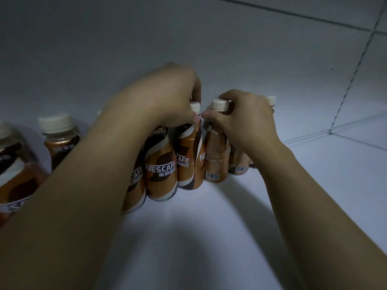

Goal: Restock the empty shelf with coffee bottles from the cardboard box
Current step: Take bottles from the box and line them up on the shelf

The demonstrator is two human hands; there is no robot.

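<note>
At the frame's centre, on the white shelf (230, 206), the left hand (167, 101) grips a Nescafé bottle (188, 158) by its neck; the right hand (243, 120) clasps the barcode bottle (215, 158) beside it. Placing step, likely; next, release both upright and aligned.

Your coffee bottles (161, 170) wear orange-brown labels swirled with dark brown and white, with NESCAFE lettered in white. Their caps (219, 105) are cream. The barcode-side bottle (215, 160) shows you paler tan with a white barcode patch. The shelf (209, 227) is pale grey-white.
</note>
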